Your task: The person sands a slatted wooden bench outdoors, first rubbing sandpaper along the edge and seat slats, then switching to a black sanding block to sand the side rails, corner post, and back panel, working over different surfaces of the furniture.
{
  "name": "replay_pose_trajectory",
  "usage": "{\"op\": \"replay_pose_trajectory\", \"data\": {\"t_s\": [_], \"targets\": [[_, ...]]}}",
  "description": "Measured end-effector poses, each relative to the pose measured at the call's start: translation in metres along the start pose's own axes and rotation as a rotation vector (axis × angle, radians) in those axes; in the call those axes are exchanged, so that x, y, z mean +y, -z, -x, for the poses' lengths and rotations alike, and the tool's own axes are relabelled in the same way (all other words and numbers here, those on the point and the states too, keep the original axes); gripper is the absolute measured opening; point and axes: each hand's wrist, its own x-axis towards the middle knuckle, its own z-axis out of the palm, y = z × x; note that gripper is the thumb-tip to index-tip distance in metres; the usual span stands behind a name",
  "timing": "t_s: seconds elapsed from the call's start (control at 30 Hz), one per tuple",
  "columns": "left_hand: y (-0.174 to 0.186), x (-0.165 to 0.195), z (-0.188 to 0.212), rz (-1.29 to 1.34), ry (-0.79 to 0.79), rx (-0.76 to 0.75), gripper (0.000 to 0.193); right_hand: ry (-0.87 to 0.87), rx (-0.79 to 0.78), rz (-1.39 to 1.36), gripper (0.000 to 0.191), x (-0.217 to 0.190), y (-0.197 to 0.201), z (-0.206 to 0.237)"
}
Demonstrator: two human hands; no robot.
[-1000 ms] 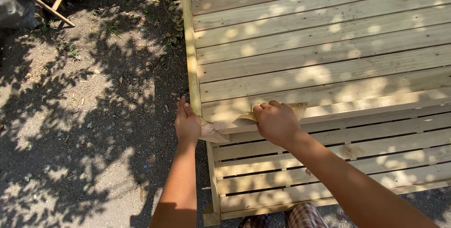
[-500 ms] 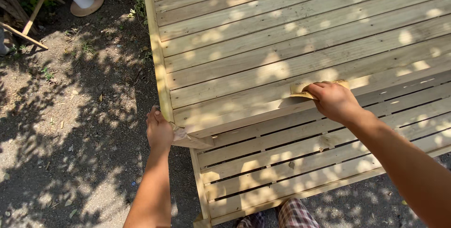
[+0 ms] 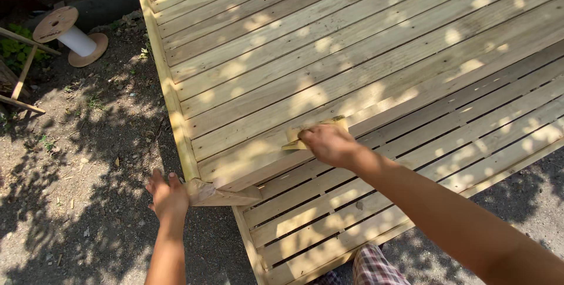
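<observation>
Since half a second ago the right hand [image 3: 329,144] has slid leftward along the front edge of the wooden deck [image 3: 352,44], back toward the corner, while the left hand [image 3: 168,196] has kept its place at that corner.

Right hand: it lies palm down on a tan sheet of sandpaper [image 3: 314,132], fingers curled over it and pressing it flat against the outermost upper board, just above the step down to the lower slatted tier [image 3: 411,167]. One end of the sheet pokes out beyond the knuckles toward the far side of the deck; the rest is hidden under the hand.

Left hand: it rests against the outside of the deck's near-left corner, fingers spread and partly open, touching the angled corner block [image 3: 220,194] that juts out beneath the upper boards. Whether it truly grips the block or only braces on it cannot be told.

Sandpaper and right hand sit well to the right of the corner block, on the upper level. Left of the deck is bare dirt ground [image 3: 64,179] under dappled shade, and far off from the corner, near the deck's left edge, lies a wooden cable spool [image 3: 70,35] with a white core.
</observation>
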Motion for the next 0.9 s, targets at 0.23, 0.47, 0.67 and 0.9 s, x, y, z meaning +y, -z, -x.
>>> {"op": "replay_pose_trajectory", "data": {"t_s": [0.23, 0.47, 0.67, 0.9], "targets": [[0.008, 0.103, 0.034, 0.572, -0.373, -0.142, 0.067, -0.265, 0.275, 0.077, 0.013, 0.140, 0.079, 0.069], [-0.029, 0.251, 0.069, 0.912, -0.410, -0.939, 0.063, -0.124, 0.550, -1.761, 0.030, -0.012, 0.028, -0.002], [-0.014, 0.269, 0.045, 0.243, -0.654, -0.369, 0.029, -0.347, 0.633, -1.574, 0.026, 0.021, -0.006, -0.010], [-0.081, 0.278, 0.083, -0.423, -0.652, -0.588, 0.029, -0.607, 0.900, -1.534, 0.018, 0.179, 0.008, 0.087]]}}
